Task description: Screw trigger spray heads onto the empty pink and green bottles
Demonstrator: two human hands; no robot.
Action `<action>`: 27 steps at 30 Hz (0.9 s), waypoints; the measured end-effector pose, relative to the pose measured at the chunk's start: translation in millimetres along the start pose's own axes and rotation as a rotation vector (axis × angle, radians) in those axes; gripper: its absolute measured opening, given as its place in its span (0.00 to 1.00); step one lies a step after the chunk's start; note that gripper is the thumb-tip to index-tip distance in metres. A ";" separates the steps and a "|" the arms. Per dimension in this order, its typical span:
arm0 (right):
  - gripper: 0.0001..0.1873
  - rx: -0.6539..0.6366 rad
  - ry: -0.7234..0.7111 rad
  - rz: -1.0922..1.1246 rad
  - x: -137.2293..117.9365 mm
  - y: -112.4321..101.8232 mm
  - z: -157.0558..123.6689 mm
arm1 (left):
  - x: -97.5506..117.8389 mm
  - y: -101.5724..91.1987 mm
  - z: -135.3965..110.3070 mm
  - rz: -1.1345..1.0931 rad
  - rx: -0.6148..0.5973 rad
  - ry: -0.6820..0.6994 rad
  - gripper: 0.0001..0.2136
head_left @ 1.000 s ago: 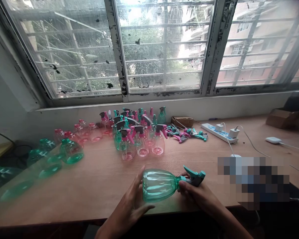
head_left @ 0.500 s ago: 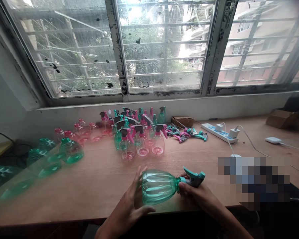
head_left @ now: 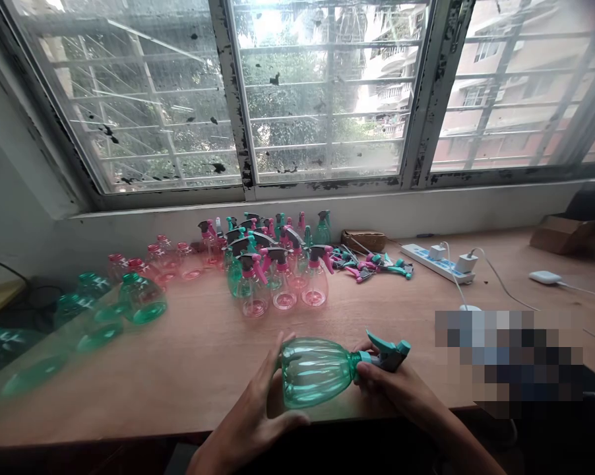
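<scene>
A clear green spray bottle [head_left: 317,373] lies sideways in the air above the table's front edge, its base to the left. A teal and black trigger head [head_left: 389,349] sits on its neck. My right hand [head_left: 381,379] is closed round the neck, just below the trigger. My left hand [head_left: 262,396] loosely cups the base end, fingers passing behind the bottle and thumb beneath it. The left fingertips are partly hidden by the bottle.
Pink and green bottles with spray heads [head_left: 278,280] stand in a group at the back. Headless green bottles [head_left: 142,300] and pink bottles [head_left: 186,260] stand left. Loose trigger heads [head_left: 371,267] lie by a power strip [head_left: 436,264]. A blurred patch [head_left: 515,356] covers the right.
My left fingers have shifted slightly at the bottle's base. The bottle and my right hand have hardly moved.
</scene>
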State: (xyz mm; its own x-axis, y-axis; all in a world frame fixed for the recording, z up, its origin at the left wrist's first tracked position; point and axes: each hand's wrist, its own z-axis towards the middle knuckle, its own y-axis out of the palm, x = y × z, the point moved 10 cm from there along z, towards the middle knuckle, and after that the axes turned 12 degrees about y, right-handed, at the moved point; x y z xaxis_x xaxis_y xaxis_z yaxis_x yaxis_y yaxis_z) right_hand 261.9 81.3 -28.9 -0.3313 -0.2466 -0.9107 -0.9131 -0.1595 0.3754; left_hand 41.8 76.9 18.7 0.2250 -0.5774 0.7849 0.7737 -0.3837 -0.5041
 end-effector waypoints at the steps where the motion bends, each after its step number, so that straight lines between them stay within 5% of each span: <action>1: 0.21 0.000 -0.004 -0.002 0.0 -0.5 0.2 | 1.1 -0.9 0.2 0.012 0.004 0.001 0.51; 6: 0.18 -0.010 -0.051 -0.032 -3.3 -1.8 2.2 | 6.6 -0.2 -0.2 -0.060 0.058 0.014 0.40; 12: 0.21 0.017 -0.017 -0.035 -1.0 -3.2 1.9 | 0.6 -0.9 -2.2 -0.017 0.054 -0.051 0.53; 19: 0.20 0.056 -0.041 -0.011 -0.9 -7.3 2.5 | 3.9 -3.4 1.2 0.092 0.039 0.034 0.42; 27: 0.21 0.074 -0.024 -0.048 -4.5 -3.0 -0.3 | -0.8 -9.5 -0.4 0.209 0.067 -0.036 0.48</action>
State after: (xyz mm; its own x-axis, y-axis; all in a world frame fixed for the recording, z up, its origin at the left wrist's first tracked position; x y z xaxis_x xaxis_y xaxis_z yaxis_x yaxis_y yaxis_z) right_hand 266.3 82.6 -25.9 -0.2912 -0.2169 -0.9317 -0.9429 -0.0997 0.3179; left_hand 34.0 80.7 22.7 0.4047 -0.6128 0.6787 0.7452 -0.2091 -0.6332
